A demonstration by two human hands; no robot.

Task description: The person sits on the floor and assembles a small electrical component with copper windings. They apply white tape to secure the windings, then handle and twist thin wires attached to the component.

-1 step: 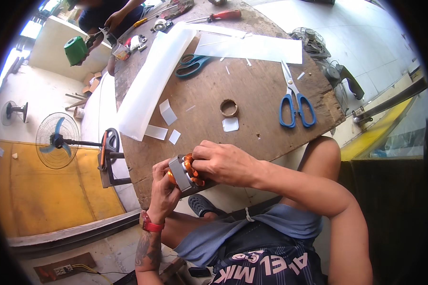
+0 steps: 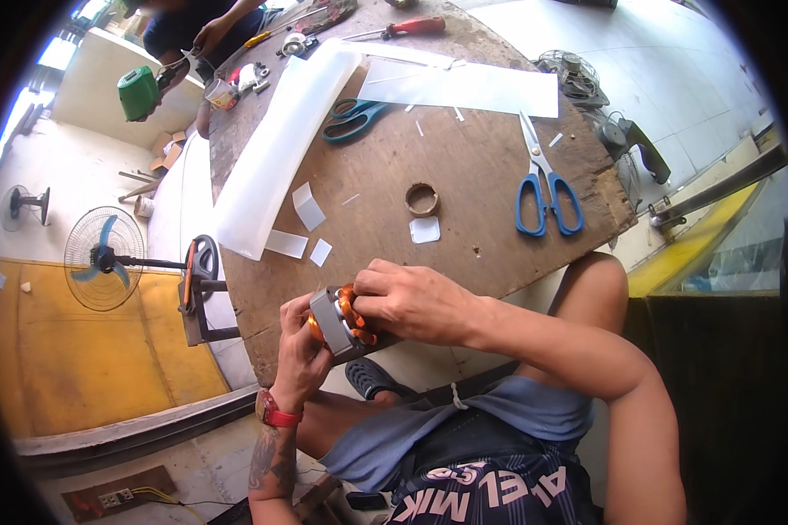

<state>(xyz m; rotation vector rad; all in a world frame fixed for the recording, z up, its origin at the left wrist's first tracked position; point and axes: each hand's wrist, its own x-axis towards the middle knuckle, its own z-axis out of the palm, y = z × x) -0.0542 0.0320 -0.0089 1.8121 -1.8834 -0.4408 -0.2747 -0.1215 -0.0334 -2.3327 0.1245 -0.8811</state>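
Observation:
A motor stator [image 2: 330, 322] with a grey laminated core and orange copper windings is held over the near edge of the wooden table. My left hand [image 2: 299, 352] is closed round its left side, with the thumb below the core. My right hand [image 2: 418, 302] has its fingers curled and pressed against the copper coil [image 2: 348, 306] on the right side. Those fingertips are partly hidden, so any small piece between them cannot be made out. Beyond the hands lie a small white sheet piece [image 2: 425, 229] and a brown tape ring [image 2: 422, 200].
Blue-handled scissors [image 2: 547, 201] lie open at the right, teal-handled scissors [image 2: 352, 122] farther back. A rolled white sheet [image 2: 280, 157], a flat sheet [image 2: 460, 87] and cut scraps [image 2: 309, 206] cover parts of the table [image 2: 490, 166]. A co-worker's hand [image 2: 212, 37] shows at far left, beside a green housing [image 2: 138, 94].

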